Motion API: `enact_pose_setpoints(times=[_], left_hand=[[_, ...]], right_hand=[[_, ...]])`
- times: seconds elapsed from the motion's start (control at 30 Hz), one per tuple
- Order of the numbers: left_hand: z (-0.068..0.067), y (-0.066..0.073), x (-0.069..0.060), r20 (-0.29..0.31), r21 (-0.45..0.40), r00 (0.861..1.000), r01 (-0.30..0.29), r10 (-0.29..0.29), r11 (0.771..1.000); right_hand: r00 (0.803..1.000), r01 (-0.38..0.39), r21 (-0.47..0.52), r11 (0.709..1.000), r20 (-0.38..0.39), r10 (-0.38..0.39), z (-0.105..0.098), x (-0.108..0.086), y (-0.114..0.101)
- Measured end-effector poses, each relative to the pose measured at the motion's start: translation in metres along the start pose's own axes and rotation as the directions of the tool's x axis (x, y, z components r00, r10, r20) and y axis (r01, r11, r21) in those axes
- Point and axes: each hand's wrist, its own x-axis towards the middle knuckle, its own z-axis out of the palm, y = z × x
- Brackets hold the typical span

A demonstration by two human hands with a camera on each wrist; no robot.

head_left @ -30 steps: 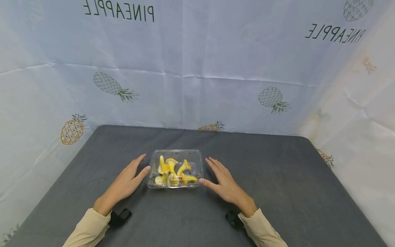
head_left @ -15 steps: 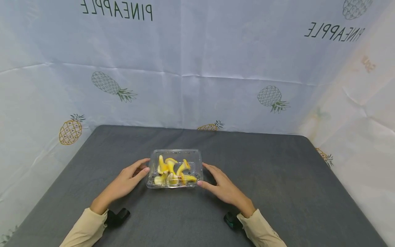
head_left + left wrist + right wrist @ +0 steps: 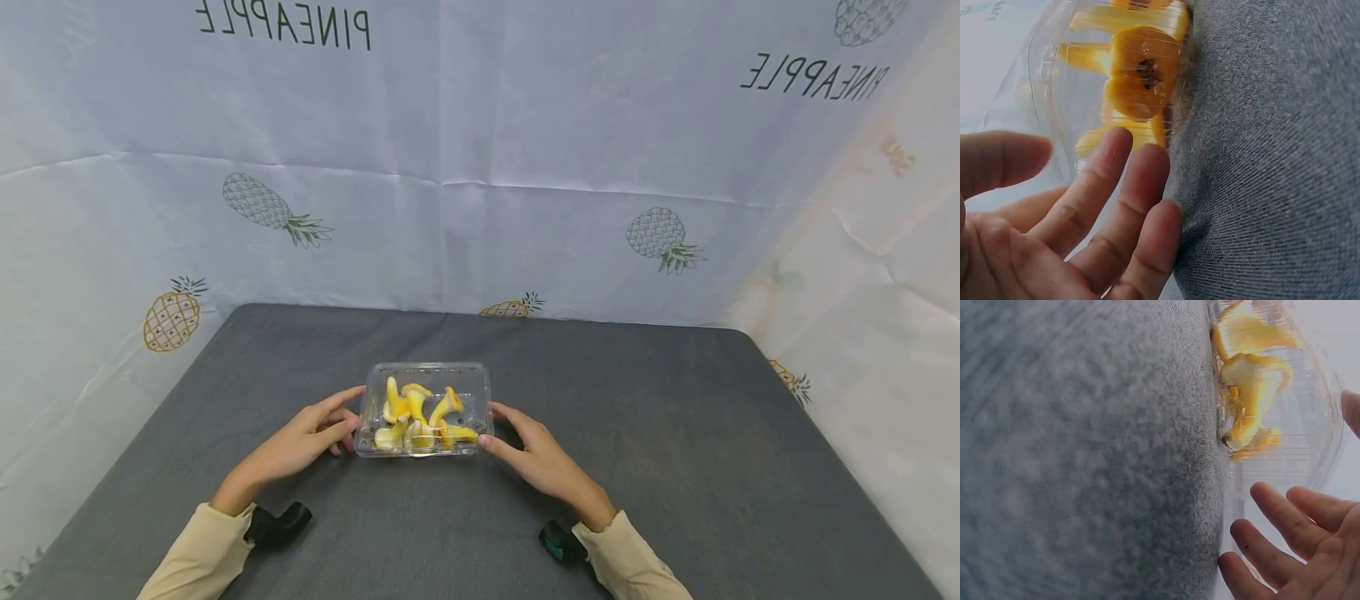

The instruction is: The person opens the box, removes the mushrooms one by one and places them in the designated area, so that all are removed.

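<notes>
A clear plastic clamshell container lies in the middle of the head view, its lid down. Inside are several yellow mushrooms with pale parts. My left hand is at its left side, the index fingertip reaching the far part of that side and the other fingers loosely bent. On the opposite side, my right hand has its thumb at the near right corner and its index finger along the right wall. Both wrist views show spread, relaxed fingers near the transparent wall; exact contact is hard to tell.
The container stands on a dark grey cloth-covered table. A pale curtain printed with pineapples hangs behind and at both sides. Black devices are strapped to both wrists.
Both hands have closed in on the container's sides. The left hand's index finger now reaches the wall while its lower fingers have come into view below. The container stays in place.
</notes>
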Motion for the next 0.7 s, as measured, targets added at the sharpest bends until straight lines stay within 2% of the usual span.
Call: enact_pose_setpoints(times=[0.13,0.37,0.57,0.7], left_hand=[[-0.0034,-0.0015,-0.0013,0.044,-0.049,0.999,-0.001,0.003,0.999],[-0.0045,-0.0034,-0.0023,0.081,-0.145,0.996,-0.012,0.024,0.989],[-0.0053,-0.0056,-0.0031,0.098,-0.199,0.995,0.020,0.000,0.980],[-0.0044,-0.0067,-0.0011,0.149,-0.240,0.989,0.053,-0.017,0.969]], right_hand=[[1.000,0.004,0.001,1.000,0.000,-0.004,0.0003,-0.0003,0.0000],[1.000,0.004,0.036,0.999,-0.006,-0.004,0.0006,0.0002,-0.0008],[0.999,0.025,0.039,0.999,-0.022,-0.024,0.0011,0.0004,-0.0023],[0.999,0.027,0.038,0.999,-0.026,-0.027,0.0011,0.0004,-0.0023]])
